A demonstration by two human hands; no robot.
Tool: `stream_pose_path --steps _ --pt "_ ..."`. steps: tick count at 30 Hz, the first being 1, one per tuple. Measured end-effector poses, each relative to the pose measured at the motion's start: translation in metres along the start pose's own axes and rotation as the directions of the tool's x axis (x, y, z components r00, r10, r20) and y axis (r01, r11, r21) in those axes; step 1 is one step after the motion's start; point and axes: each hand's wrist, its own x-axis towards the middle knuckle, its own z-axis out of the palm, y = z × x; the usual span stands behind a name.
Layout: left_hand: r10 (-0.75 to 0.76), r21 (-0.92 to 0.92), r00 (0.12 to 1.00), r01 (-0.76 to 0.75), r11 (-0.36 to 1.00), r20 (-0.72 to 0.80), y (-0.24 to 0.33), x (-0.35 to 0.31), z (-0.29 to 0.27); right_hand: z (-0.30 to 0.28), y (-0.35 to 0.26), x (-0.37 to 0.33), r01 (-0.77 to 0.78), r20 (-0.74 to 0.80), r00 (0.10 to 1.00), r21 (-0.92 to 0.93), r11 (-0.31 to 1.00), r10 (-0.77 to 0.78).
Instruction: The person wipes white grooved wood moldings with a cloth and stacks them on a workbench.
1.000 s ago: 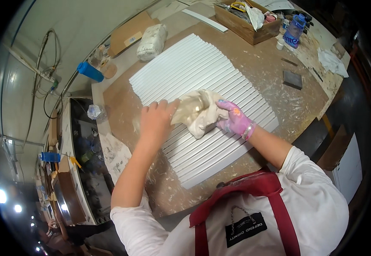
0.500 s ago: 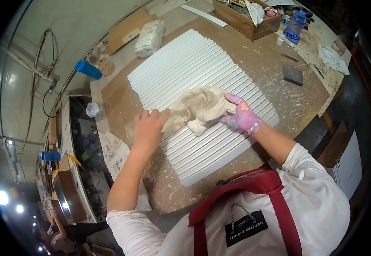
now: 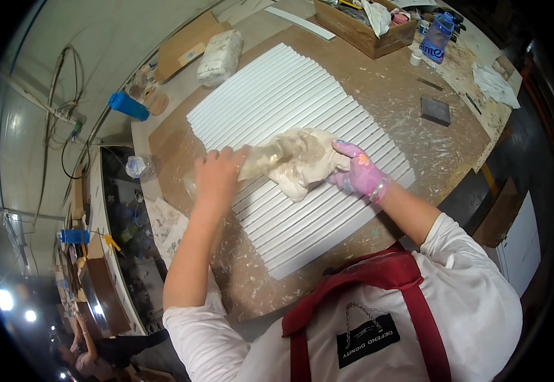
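My bare left hand (image 3: 218,175) is wrapped round a clear plastic bottle (image 3: 256,164), which lies tilted on its side with its narrow end toward the cloth. The hand hides much of it. In my right hand (image 3: 361,170), covered by a pink flowered glove, is a crumpled cream cloth (image 3: 305,172). Its folds hang over a row of long white strips (image 3: 289,89) lying side by side. The bottle's end meets the cloth's left part; whether liquid comes out cannot be told.
The strips lie on a stained brown board (image 3: 251,290). A dark grey block (image 3: 436,111) lies to the right. Farther back stand a cardboard box of supplies (image 3: 369,35), a blue-purple bottle (image 3: 437,38), a wrapped white bundle (image 3: 221,58) and a blue bottle (image 3: 128,106).
My left hand has shifted slightly up and left with the clear bottle. The cloth has opened a little at its left side, while my right hand stays nearly in place.
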Motion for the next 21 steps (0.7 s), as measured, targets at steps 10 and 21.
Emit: stream_pose_path --steps 10,21 --pt "0.048 -0.068 0.999 -0.048 0.997 0.000 0.017 -0.012 -0.009 0.012 -0.008 -0.017 0.048 -0.153 0.982 -0.369 0.928 -0.112" --pt "-0.144 -0.362 0.969 0.063 0.930 -0.201 -0.003 -0.046 0.025 0.049 0.022 0.015 -0.083 0.047 0.995 -0.010 0.997 0.083"
